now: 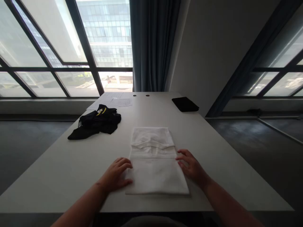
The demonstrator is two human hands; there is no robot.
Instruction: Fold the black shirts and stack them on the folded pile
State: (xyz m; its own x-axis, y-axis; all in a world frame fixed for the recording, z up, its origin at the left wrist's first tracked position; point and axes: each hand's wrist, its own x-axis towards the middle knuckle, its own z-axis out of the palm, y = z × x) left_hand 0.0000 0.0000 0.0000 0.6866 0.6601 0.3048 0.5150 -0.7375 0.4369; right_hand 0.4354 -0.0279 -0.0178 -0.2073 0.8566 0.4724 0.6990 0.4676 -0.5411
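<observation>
Shows a bare left hand [116,175] and a bare right hand [192,167], two uncovered forearms [84,203] (as far as the view reaches), and, low in the middle, a rounded greyish edge [153,221], perhaps of clothing, dimly lit.

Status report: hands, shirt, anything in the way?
Left hand, right hand open, at opposite edges. White shirt folded flat between them. Black clothes farther off, left, apart from it; nothing seen blocking.

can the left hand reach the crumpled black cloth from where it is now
Probably yes: the left hand is beside the folded white garment, and nothing visible on the table blocks its way forward to the black cloth.
</observation>
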